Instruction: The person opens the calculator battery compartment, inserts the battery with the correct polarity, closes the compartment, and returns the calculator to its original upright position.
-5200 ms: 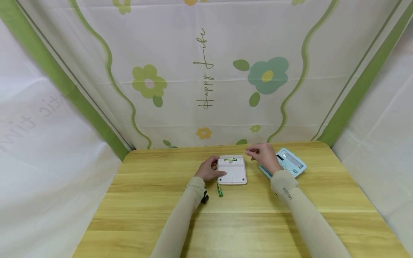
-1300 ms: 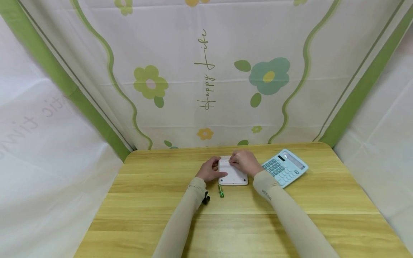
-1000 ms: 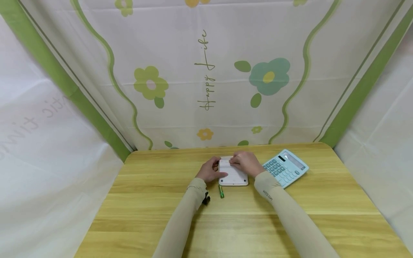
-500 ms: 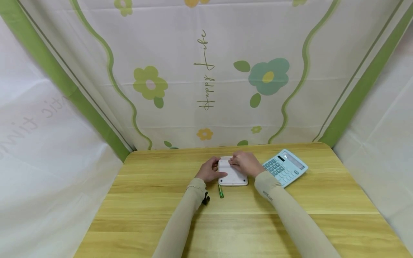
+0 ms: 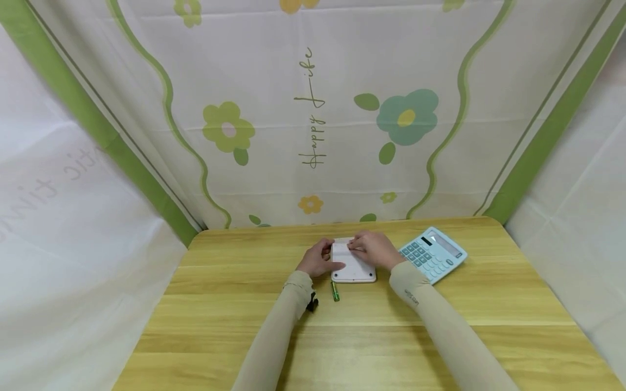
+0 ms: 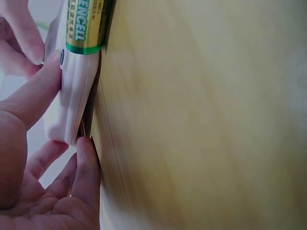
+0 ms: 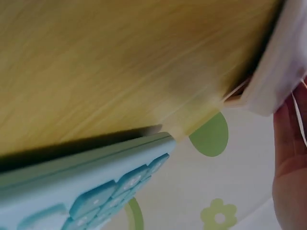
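Observation:
A white calculator (image 5: 353, 269), wedge-shaped, lies face down on the table with its back and dark rubber feet up. My left hand (image 5: 318, 258) grips its left side, thumb on the back and fingers curled at the edge, as the left wrist view shows close up. My right hand (image 5: 374, 249) is bent over the upper part of the back, thumb and fingertips together on a small battery cover, mostly hidden by the fingers. A thin white edge shows beside the right fingers (image 7: 290, 139) in the right wrist view. A green and gold battery (image 5: 335, 291) lies just below the calculator's lower left corner.
A light blue calculator (image 5: 434, 254) lies keys up right of the white one, close to my right wrist. The wooden table (image 5: 215, 315) ends at a white curtain (image 5: 274, 179) with flower prints behind; more white fabric hangs on both sides.
Five seconds ago my right hand was beside the blue calculator and a battery showed in the white calculator's compartment. The hand moved left over the compartment, and has stayed nearly still this past second.

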`<state>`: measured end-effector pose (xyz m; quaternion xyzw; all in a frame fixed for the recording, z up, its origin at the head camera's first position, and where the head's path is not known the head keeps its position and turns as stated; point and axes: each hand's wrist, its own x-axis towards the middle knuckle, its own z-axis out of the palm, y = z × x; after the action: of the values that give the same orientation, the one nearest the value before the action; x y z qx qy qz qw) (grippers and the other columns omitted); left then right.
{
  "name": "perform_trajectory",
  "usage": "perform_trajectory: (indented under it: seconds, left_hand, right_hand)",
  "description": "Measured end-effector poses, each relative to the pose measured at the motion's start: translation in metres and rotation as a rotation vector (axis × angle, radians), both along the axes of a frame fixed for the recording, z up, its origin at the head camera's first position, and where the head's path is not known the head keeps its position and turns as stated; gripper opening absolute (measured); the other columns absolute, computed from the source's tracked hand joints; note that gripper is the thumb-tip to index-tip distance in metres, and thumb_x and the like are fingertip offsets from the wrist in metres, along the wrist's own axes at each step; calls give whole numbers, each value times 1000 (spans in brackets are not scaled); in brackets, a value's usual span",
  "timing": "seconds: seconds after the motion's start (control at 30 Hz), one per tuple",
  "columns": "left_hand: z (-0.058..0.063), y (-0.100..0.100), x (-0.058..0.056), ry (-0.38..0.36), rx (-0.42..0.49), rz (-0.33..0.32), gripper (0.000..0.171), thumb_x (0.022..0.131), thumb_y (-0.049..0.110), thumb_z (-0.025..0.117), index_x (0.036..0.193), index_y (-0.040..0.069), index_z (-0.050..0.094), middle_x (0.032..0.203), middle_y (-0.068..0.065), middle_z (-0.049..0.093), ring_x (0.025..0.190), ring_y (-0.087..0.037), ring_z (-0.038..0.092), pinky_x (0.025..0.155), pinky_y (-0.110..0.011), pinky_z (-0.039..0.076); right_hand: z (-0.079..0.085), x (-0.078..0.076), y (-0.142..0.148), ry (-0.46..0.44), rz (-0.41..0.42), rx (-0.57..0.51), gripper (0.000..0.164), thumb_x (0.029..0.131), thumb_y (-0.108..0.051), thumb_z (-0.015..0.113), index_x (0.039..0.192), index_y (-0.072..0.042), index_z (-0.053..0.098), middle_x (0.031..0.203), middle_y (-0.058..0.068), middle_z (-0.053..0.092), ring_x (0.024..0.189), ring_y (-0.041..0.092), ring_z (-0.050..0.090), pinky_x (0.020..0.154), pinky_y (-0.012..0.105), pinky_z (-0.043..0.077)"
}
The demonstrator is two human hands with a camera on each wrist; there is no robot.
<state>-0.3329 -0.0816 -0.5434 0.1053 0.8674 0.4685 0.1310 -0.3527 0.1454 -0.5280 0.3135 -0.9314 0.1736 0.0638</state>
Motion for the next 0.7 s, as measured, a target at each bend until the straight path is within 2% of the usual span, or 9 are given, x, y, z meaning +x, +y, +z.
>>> perform_trajectory:
  seconds: [0.07, 0.13, 0.23, 0.3, 0.5, 0.6, 0.7]
  left_hand:
    - [1, 1, 1, 4, 6, 1, 75, 88, 23, 85, 151, 6, 47, 145, -14, 58, 135, -31, 56, 112, -42, 51]
    - [1, 1, 2, 9, 3, 2, 75, 89, 23, 85, 151, 6, 47, 144, -14, 58, 134, -31, 56, 112, -41, 51]
    - [2, 1, 2, 12, -2, 8, 73, 89, 23, 85, 150, 7, 48, 143, -14, 58, 133, -30, 57, 112, -41, 50]
    - [1, 1, 2, 13, -5, 11, 72, 88, 23, 85, 149, 7, 49, 142, -14, 59, 133, -30, 57, 112, -41, 50]
    - [1, 0, 3, 20, -6, -1, 72, 88, 23, 86, 148, 6, 49, 143, -14, 59, 133, -32, 57, 112, -44, 50]
    - [1, 1, 2, 18, -22, -3, 72, 88, 25, 85, 148, 8, 49, 144, -13, 58, 134, -31, 56, 113, -44, 50]
    - [1, 2, 1, 15, -32, 3, 72, 89, 27, 84, 149, 10, 49, 146, -12, 58, 136, -31, 56, 114, -44, 49]
  right_hand:
    - [3, 1, 3, -80, -64, -55, 22, 98, -17, 73, 119, -12, 79, 119, 8, 74, 112, 30, 69, 99, 49, 57]
    - [4, 3, 6, -138, -170, -109, 26, 99, -16, 70, 123, -8, 76, 127, 14, 72, 119, 35, 66, 105, 54, 53]
    - [3, 3, 10, -213, -335, -160, 33, 102, -20, 66, 130, -2, 70, 130, 20, 69, 119, 38, 65, 104, 56, 53]
    - [1, 3, 12, -268, -392, -165, 39, 105, -24, 62, 134, 1, 67, 133, 23, 67, 121, 40, 64, 104, 56, 52]
    - [-1, 2, 13, -425, -403, -181, 51, 108, -32, 53, 142, 6, 58, 145, 28, 58, 138, 47, 51, 116, 59, 42]
    - [0, 1, 14, -456, -410, -211, 53, 108, -34, 53, 144, 5, 56, 147, 28, 56, 139, 47, 49, 117, 60, 40]
    - [0, 2, 16, -465, -414, -249, 54, 107, -35, 55, 146, 2, 55, 147, 27, 56, 136, 46, 53, 115, 60, 43]
